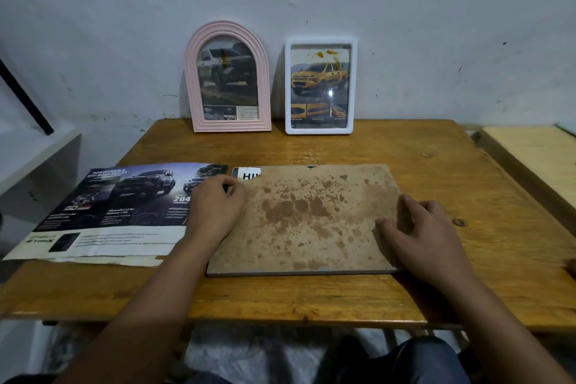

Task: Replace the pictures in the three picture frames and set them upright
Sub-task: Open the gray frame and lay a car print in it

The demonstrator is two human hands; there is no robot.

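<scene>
Head view shows the third frame (305,221) face down on the bench (467,196), long axis left-right, between both hands: left hand (215,206) fingers curled at its far-left corner, right hand (420,227) fingers spread on its right edge.

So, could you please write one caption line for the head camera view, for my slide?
Both hands on a stained backing board lying flat; pink arched frame and white frame already upright.

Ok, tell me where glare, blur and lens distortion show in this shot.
Head view: a glare spot sits on the white frame glass; the wooden table shines near its back; the wide lens bows the table's edges; the clothing at the bottom is blurred.
</scene>
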